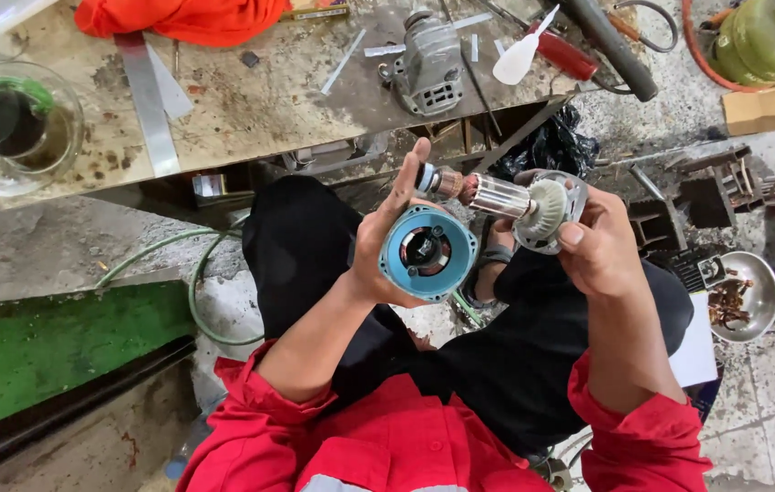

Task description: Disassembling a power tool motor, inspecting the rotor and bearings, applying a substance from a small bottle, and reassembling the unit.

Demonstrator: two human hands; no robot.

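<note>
My left hand (386, 239) is gripping a round blue motor housing with a dark central bore (428, 252), fingers stretched up behind it. My right hand (594, 244) is clasping a metal armature with a copper commutator and pale plastic fan (504, 198), its shaft end lying just above the housing. Both are hovering over my black-trousered lap, below the stained wooden table (251, 100). On that table, above the housing, I am seeing a grey metal motor casing (428, 64).
</note>
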